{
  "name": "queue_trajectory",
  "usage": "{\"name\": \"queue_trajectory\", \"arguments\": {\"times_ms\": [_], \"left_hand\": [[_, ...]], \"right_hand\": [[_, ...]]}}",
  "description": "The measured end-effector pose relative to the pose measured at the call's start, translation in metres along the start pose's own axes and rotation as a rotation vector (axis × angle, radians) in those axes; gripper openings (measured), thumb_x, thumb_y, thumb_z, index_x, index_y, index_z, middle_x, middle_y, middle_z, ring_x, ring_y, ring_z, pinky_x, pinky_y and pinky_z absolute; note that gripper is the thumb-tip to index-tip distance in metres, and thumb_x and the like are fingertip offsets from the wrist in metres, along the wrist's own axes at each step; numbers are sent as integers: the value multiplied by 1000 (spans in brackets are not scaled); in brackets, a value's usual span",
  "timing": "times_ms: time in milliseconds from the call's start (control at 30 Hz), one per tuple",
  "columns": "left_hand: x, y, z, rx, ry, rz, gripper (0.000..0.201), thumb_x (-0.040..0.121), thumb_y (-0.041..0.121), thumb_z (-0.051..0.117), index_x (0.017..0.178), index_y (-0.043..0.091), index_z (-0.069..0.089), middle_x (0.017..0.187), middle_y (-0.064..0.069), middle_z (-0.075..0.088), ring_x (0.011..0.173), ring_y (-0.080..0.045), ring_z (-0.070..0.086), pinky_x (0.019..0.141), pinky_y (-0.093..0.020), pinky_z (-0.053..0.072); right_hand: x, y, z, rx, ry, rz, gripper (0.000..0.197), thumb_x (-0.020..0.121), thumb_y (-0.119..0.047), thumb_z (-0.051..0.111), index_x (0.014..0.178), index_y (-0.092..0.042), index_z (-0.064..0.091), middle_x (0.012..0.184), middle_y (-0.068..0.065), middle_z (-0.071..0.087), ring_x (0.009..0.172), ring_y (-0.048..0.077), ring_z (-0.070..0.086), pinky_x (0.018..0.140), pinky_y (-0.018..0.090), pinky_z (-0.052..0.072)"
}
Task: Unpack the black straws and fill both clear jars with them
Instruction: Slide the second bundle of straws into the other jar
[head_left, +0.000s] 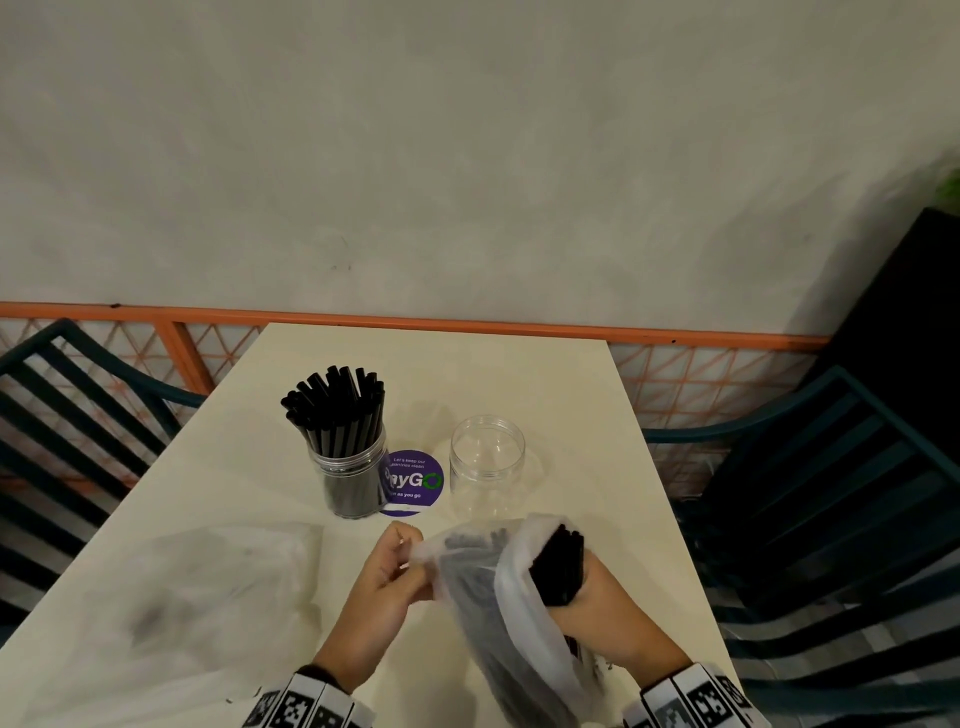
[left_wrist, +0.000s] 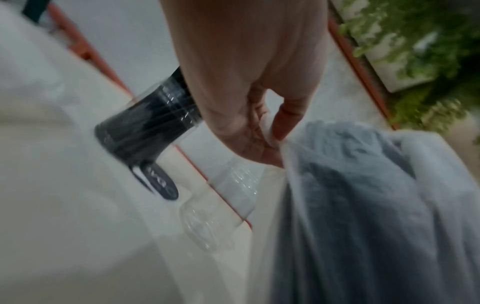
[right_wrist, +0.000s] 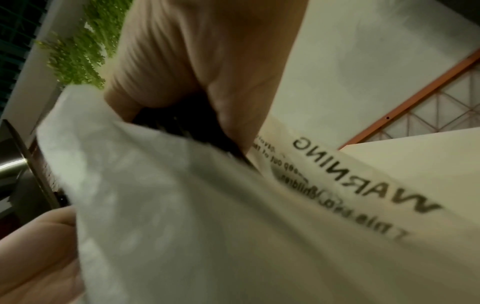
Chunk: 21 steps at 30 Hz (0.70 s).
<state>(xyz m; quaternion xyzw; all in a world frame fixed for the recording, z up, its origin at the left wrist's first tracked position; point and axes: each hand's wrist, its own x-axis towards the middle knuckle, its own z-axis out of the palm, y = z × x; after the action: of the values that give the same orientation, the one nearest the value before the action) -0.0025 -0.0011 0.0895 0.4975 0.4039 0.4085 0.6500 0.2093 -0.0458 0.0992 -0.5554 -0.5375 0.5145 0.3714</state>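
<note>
On the pale table stand two clear jars: the left jar is packed with upright black straws that fan out above its rim, and the right jar stands open beside it with nothing visible inside. A round purple sticker lies flat on the table between them, partly hidden behind the left jar. Nearer the person, a frosted plastic bag is held up above the table's front edge, with dark straws showing through its film. The left hand pinches the bag's upper left edge between thumb and fingertips; the left wrist view shows the same narrow grip of that hand on a fold of the bag, with the full jar and the clear one blurred beyond. The right hand is wrapped round a bundle of black straws at the bag's open mouth, their tips standing clear of the plastic. In the right wrist view the right hand closes on the dark bundle and the bag fills the foreground, printed with a mirrored "WARNING". A second, flattened clear bag lies on the table to the left. Dark slatted chairs flank the table.
</note>
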Motion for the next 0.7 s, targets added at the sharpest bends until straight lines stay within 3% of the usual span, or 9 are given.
{"name": "queue_trajectory", "arguments": {"times_ms": [100,133,200,267,333,433,533,633,700], "left_hand": [[-4,8,-6,151,-188,13,49,81,-10,56,111,29,57,106,3,70,90,-14,65,78,-22,53],[-5,11,-7,169,-233,1,50,80,-9,59,113,28,58,108,8,70,93,-11,66,81,-21,52],[-4,15,-4,241,-205,35,25,71,10,74,92,25,70,90,5,74,81,-10,66,76,-21,51],[-1,13,0,359,-25,90,9,55,30,74,57,25,67,57,3,64,56,-5,53,61,-18,43],[0,8,5,445,91,118,22,61,19,70,45,23,56,43,5,53,44,-4,42,50,-15,36],[-2,7,21,374,46,86,26,85,3,59,61,13,56,49,5,59,50,-6,52,55,-17,45],[0,2,31,124,-32,-104,26,93,5,43,76,7,62,67,2,68,67,-15,65,66,-28,54],[3,-1,29,-70,-100,-244,15,83,0,46,89,3,59,84,-11,64,75,-19,64,72,-34,56],[3,-3,20,-131,-217,-252,30,70,2,47,100,3,53,94,-15,62,85,-22,63,80,-38,56]], "right_hand": [[1,8,-4,-40,66,-32,43,54,-35,74,95,-33,59,85,-20,72,90,-8,63,80,13,47],[-2,1,-4,-38,42,-31,42,56,-35,73,95,-33,58,86,-23,72,90,-9,63,79,11,47],[-4,-1,-4,-42,21,-26,36,66,-23,72,93,-36,52,83,-17,71,84,-11,62,74,8,47],[-5,-2,-3,-49,-9,-6,36,72,-13,71,94,-35,52,83,-11,67,83,-4,63,74,9,47],[-4,3,-4,-5,-1,-10,44,64,-25,79,105,-24,60,96,-9,72,97,6,64,83,20,47],[-7,3,-3,11,23,-35,63,59,-32,85,114,-17,59,110,-2,70,108,14,62,92,31,49],[-9,1,1,17,105,-115,73,50,-44,86,113,-22,56,108,-21,68,105,-2,61,88,13,46],[-10,2,4,50,196,-176,64,49,-37,81,106,-25,54,102,-29,67,98,-11,60,80,2,42],[-11,1,4,43,225,-212,76,39,-54,82,103,-29,51,90,-20,70,96,-20,56,78,-3,39]]}}
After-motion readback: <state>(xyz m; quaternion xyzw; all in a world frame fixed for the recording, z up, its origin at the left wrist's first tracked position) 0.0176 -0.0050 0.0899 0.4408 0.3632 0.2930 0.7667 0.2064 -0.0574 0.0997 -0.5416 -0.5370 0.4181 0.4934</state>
